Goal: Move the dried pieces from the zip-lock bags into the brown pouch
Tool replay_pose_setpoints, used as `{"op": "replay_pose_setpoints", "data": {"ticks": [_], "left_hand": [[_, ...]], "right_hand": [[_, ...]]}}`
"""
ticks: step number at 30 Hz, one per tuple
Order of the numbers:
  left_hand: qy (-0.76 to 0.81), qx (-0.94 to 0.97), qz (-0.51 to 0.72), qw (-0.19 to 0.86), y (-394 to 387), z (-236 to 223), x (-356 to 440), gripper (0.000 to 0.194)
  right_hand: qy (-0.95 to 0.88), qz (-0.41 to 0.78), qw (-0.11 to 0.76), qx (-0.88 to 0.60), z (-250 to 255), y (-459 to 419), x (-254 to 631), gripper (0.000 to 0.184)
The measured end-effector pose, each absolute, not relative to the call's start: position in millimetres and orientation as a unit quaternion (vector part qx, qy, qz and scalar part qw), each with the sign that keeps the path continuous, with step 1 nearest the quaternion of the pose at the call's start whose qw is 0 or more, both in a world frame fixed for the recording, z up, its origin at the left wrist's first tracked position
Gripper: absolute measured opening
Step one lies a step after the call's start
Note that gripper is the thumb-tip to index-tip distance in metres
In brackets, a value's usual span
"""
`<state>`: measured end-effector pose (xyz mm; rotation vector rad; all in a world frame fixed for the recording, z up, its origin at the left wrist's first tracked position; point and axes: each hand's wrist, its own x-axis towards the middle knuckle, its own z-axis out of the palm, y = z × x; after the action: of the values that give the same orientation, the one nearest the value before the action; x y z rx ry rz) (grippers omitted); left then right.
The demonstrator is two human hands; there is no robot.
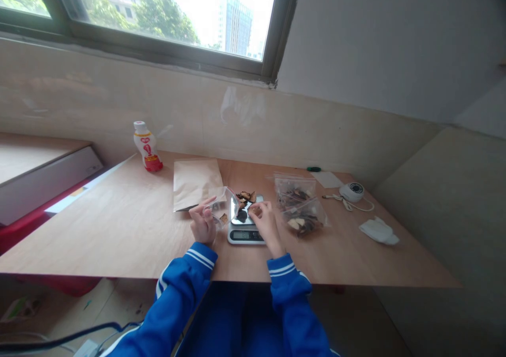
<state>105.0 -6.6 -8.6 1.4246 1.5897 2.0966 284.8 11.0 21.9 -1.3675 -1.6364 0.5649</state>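
Note:
My left hand (203,222) grips the edge of a clear plastic bag (226,205), held open and tilted towards a digital kitchen scale (243,234). A few dried brown slices (245,196) lie at the scale's far end, and darker pieces (242,215) rest on its metal platform. My right hand (264,221) is over the platform's right side, fingertips drawn together. I cannot tell whether they hold a piece. Two zip bags of dried slices (300,205) lie to the right of that hand.
A kraft paper bag (196,184) lies behind my left hand on the wooden table (118,225). Farther off stand a white-and-red bottle (147,147), a small white corded device (351,191), a folded white cloth (378,231), a white card (327,179) and a green pen (313,169).

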Motion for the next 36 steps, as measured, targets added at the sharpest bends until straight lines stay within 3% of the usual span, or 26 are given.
{"op": "replay_pose_setpoints", "data": {"ticks": [7,17,21,26,28,32,36], "left_hand": [[0.537,0.478,0.691,0.079,-7,-8,105,0.027],[0.574,0.472,0.666,0.072,-9,-5,105,0.037],[0.575,0.446,0.682,0.073,-8,-3,106,0.038],[0.577,0.429,0.691,0.083,-6,-4,106,0.036],[0.583,0.419,0.690,0.084,-5,-4,106,0.036],[0.587,0.413,0.692,0.080,-5,-7,105,0.038],[0.591,0.413,0.688,0.086,-5,-10,106,0.038]], "right_hand": [[-0.610,0.253,0.512,-0.550,34,12,289,0.004],[-0.649,0.313,0.561,-0.407,103,2,243,0.014],[-0.711,0.357,0.512,-0.323,101,-7,235,0.027],[-0.664,0.295,0.568,-0.387,71,-1,250,0.023],[-0.681,0.267,0.538,-0.419,54,7,260,0.026],[-0.775,0.258,0.394,-0.421,27,23,275,0.043],[-0.814,0.230,0.330,-0.419,18,28,277,0.036]]}}
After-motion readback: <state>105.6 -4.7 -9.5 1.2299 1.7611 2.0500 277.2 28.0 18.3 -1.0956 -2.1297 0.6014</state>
